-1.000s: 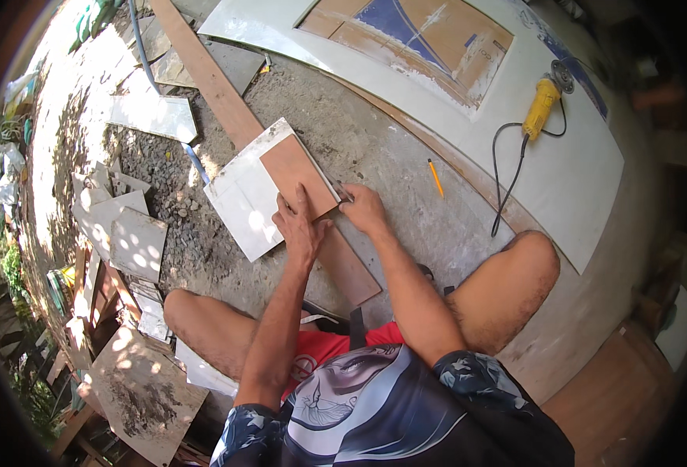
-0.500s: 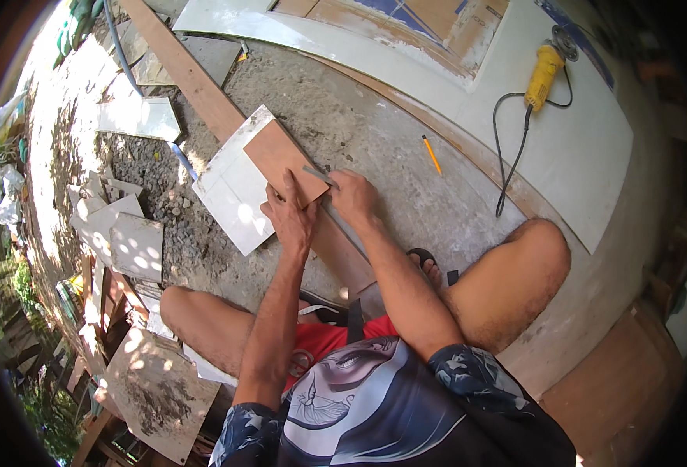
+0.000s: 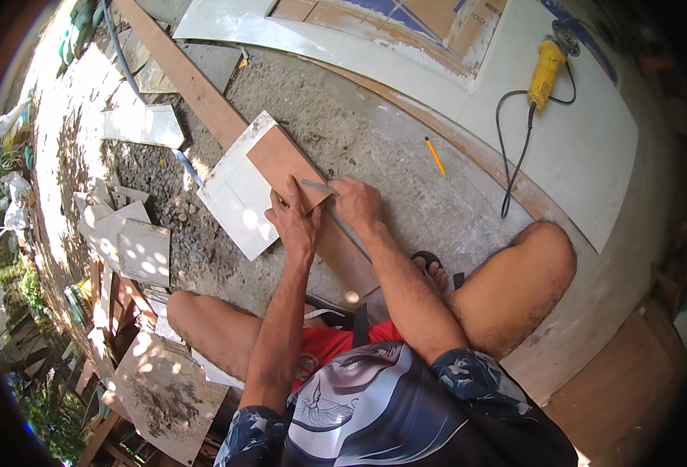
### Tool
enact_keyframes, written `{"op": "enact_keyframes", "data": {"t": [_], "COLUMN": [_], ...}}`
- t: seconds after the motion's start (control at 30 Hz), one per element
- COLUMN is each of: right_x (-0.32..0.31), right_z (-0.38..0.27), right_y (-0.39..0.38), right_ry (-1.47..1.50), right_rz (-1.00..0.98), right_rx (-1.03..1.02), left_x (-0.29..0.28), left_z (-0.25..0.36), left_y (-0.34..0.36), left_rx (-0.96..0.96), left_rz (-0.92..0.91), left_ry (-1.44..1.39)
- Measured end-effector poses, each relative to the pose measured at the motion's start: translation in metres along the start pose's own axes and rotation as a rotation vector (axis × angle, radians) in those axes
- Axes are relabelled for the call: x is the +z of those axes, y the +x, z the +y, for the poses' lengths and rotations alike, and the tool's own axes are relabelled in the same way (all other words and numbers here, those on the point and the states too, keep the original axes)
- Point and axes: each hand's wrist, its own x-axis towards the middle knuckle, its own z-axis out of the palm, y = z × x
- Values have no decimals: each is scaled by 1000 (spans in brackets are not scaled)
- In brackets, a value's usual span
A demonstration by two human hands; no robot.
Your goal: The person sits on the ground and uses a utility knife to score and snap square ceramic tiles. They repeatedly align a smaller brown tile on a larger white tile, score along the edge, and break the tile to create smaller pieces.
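My left hand (image 3: 295,222) grips the near end of a short brown board (image 3: 281,159), one finger extended on its top. That board lies on a white square panel (image 3: 230,191), itself across a long brown plank (image 3: 180,78). My right hand (image 3: 356,204) is closed on a narrow flat grey piece (image 3: 316,186), like a blade or strip, which crosses the short board's near right corner. Its exact kind is too small to tell.
A yellow angle grinder (image 3: 546,74) with looped cord lies on a large white sheet (image 3: 585,163) at right. An orange pencil (image 3: 435,156) lies on concrete. Broken tiles (image 3: 142,251), rubble, a grey pipe (image 3: 189,167) and wood scraps are at left; my legs flank the work.
The grey piece in my right hand has come up onto the short board's corner and tilted flatter. My left hand has shifted slightly; the view has moved a little.
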Motion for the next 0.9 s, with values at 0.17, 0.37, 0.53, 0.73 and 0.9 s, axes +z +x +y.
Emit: {"op": "enact_keyframes", "data": {"t": [0.17,0.37,0.53,0.73,0.9], "right_x": [1,8,-3,-5,-14], "right_z": [3,-1,1,-1,-3], "right_y": [2,4,10,5,5], "right_ry": [-20,-16,-94,-131,-182], "right_rz": [-6,43,-63,-87,-114], "right_rx": [9,-59,-22,-68,-53], "left_x": [5,3,5,10,12], "left_z": [-3,-3,3,-1,5], "left_y": [1,0,-1,-14,-18], "left_rx": [54,-15,-27,-118,-136], "left_rz": [33,62,130,120,123], "left_ry": [-27,1,-24,-149,-262]}}
